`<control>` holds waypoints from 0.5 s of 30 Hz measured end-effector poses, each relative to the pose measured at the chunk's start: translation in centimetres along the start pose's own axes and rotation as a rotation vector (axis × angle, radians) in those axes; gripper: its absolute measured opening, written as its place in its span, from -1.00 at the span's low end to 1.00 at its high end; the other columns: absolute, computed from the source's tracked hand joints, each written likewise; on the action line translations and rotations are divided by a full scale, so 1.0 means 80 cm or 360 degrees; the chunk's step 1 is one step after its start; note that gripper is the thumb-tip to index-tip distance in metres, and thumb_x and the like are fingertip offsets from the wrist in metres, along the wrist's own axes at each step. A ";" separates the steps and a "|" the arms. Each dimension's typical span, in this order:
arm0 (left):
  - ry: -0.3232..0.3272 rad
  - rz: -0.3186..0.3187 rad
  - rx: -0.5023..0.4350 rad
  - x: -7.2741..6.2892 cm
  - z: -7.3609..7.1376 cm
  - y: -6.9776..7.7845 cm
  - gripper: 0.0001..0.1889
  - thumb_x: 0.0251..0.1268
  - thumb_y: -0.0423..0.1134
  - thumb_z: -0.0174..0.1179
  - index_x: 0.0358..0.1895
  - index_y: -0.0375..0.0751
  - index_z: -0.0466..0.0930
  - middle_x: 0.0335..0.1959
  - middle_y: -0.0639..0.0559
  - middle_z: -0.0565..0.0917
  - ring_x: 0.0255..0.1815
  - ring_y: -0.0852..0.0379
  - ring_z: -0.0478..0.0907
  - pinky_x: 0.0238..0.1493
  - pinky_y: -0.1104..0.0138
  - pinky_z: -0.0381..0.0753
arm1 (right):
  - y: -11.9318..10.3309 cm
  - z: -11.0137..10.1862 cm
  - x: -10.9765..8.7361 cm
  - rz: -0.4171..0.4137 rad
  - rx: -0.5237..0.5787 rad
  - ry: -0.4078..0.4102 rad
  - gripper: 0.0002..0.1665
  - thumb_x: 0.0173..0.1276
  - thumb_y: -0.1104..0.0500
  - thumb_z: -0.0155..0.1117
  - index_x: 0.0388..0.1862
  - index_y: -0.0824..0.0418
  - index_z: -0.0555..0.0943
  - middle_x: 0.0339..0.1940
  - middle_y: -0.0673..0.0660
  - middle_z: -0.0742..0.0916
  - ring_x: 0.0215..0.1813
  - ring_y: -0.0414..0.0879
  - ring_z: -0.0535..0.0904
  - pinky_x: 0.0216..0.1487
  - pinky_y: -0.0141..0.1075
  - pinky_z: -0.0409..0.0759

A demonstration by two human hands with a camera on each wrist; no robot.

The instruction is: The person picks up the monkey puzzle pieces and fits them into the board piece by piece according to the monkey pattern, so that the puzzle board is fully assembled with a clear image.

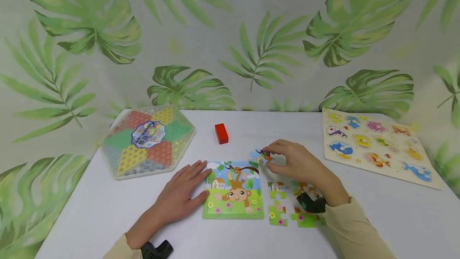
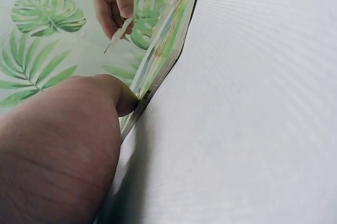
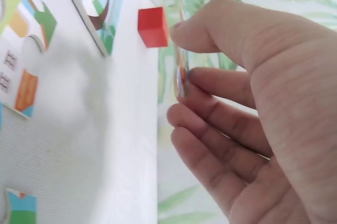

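Observation:
A square puzzle board (image 1: 230, 207) printed with a hanging monkey lies flat on the white table. My left hand (image 1: 183, 197) rests with fairly straight fingers against the board's left edge; in the left wrist view its thumb touches the rim. Up off the table, my right hand (image 1: 296, 163) pinches a jigsaw puzzle piece (image 1: 265, 157) between thumb and fingers, near the board's upper right corner. The right wrist view shows this piece edge-on. Several loose puzzle pieces (image 1: 277, 214) lie to the right of the board, some partly hidden under the right wrist.
A red block (image 1: 221, 134) stands behind the board. At the back left lies a hexagonal Chinese checkers box (image 1: 149, 141) with a clear cover. A wooden sea-animal board (image 1: 381, 147) lies at the back right. A leaf-print cloth (image 1: 266, 51) hangs behind the table.

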State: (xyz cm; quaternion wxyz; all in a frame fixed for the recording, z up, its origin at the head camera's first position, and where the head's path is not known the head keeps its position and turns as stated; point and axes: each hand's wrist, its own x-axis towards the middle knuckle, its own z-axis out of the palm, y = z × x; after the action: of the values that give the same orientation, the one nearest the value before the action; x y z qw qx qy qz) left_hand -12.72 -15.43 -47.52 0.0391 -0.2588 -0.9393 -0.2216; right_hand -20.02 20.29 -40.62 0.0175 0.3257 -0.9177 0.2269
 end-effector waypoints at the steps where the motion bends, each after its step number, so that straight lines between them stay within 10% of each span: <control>1: -0.0003 0.0001 0.0000 0.002 0.000 0.000 -0.37 0.45 0.04 0.22 0.52 -0.04 0.42 0.62 0.01 0.29 0.67 0.02 0.14 0.65 0.04 0.10 | 0.000 0.000 -0.002 0.0000 0.0007 0.0017 -0.55 0.34 0.11 0.47 0.19 0.16 0.71 0.09 0.01 0.74 0.07 -0.05 0.72 0.04 -0.09 0.73; 15: 0.0033 0.0003 0.0006 0.001 0.000 0.004 -0.38 0.42 -0.01 0.25 0.50 -0.06 0.44 0.60 -0.01 0.33 0.65 -0.02 0.18 0.63 0.02 0.14 | -0.012 0.015 -0.004 -0.0031 0.0054 0.0045 -0.53 0.35 0.14 0.46 0.23 0.17 0.68 0.11 0.01 0.73 -0.05 -0.15 0.72 -0.05 -0.21 0.76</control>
State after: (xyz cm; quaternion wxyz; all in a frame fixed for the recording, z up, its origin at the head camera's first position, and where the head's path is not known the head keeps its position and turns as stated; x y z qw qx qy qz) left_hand -12.63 -15.12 -47.39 0.0494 -0.2574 -0.9391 -0.2224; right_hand -19.07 19.32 -41.36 0.0272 0.3317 -0.9101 0.2467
